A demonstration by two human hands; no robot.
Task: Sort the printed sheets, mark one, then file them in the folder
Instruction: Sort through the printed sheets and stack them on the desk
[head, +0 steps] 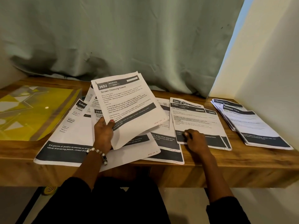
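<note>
1. Nearest the person, the left hand (103, 133) grips a small sheaf of printed sheets, thumb on top at its lower left corner and fingers curled beneath. The top page is the "Screen Cleaning Check" sheet (127, 104), numbered 2652. It is lifted and tilted up off the desk, probably so the header can be read before it goes to a pile.

2. The right hand (196, 139) rests on the 2701 stack (197, 122), just right of the held sheaf. Its fingers are curled at the stack's lower left corner; whether they pinch a page or only press it down I cannot tell (the fingertips are blurred). Holding that corner likely keeps the pile from sliding.

3. Under and to the left of the gripped sheaf lie loose overlapping sheets (68, 139). Several of their lower edges overhang the front edge of the wooden desk (242, 160), so a careless sweep of a forearm could drag them off.

4. Well to the right of both hands, a fanned "Dressing Table" pile (252, 125) sits against the wall; it looks already sorted. Bare wood shows between it and the 2701 stack, room enough for a page to be set down.

5. Far left of the grip, the yellow folder (32, 110) lies flat and closed, touching the loose sheets' edge. Filing looks some way off.

6. Behind everything hangs a grey-green curtain (129, 38), its hem bunched on the desk's back edge.
</note>
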